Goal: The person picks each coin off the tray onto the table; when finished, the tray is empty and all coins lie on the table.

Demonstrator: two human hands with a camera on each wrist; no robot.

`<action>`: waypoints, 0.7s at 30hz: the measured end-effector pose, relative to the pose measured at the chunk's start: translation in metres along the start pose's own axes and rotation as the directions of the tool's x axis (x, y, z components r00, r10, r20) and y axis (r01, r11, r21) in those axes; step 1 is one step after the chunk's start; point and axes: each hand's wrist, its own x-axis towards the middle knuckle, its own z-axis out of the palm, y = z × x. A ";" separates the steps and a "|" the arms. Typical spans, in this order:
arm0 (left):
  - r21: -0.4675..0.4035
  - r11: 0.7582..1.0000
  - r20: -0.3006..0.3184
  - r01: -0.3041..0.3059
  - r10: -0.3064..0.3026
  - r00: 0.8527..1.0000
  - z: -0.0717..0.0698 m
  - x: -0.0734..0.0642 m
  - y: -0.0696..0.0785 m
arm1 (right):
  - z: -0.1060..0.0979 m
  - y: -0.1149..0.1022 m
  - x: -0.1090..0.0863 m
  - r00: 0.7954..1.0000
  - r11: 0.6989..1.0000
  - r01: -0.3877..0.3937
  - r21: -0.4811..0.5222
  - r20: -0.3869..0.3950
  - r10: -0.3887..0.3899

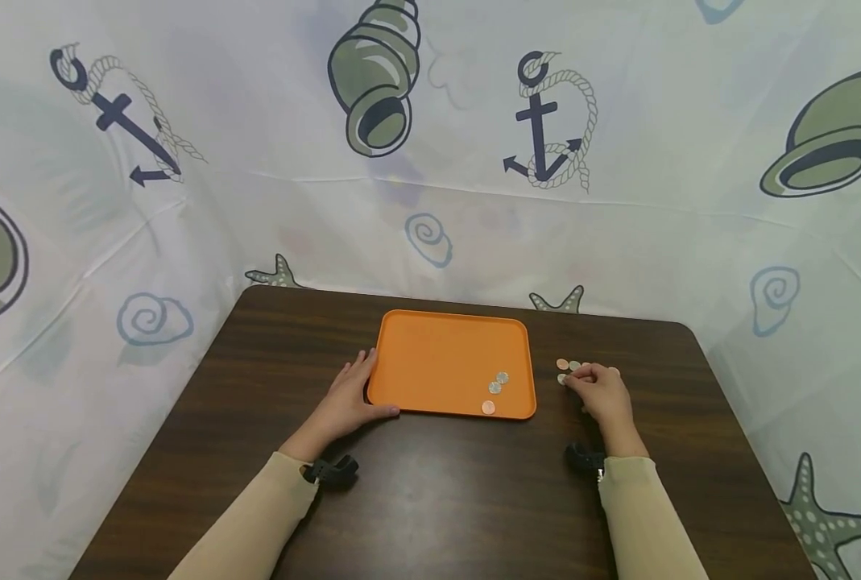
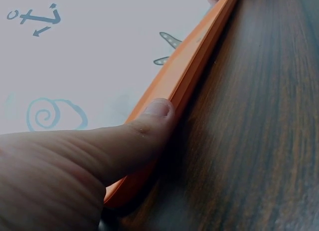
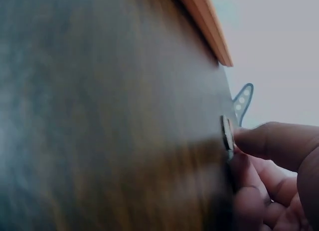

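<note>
An orange tray lies on the brown table. My left hand holds its near left corner, with the thumb along the front rim and the fingers at the left side. From the left wrist view, the thumb presses against the rim. Inside the tray's right part are two silver coins and a copper coin. To the right of the tray, my right hand pinches a coin between thumb and fingertips. Beside those fingertips lie a copper coin and a silver coin; the hand partly hides this group.
The dark wood table runs back to a hanging white cloth printed with anchors, shells and starfish. Both wrists wear black bands, the left one near the table's middle.
</note>
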 end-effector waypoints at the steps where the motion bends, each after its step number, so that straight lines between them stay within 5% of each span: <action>1: -0.004 1.000 -0.003 -0.002 0.002 1.000 0.000 0.000 0.000 | 0.000 0.000 0.000 1.000 1.000 0.005 0.020 0.010 -0.005; 21: -0.007 1.000 0.000 -0.015 0.015 1.000 0.000 0.001 0.000 | -0.015 -0.018 -0.011 0.989 0.996 0.002 0.089 0.149 -0.016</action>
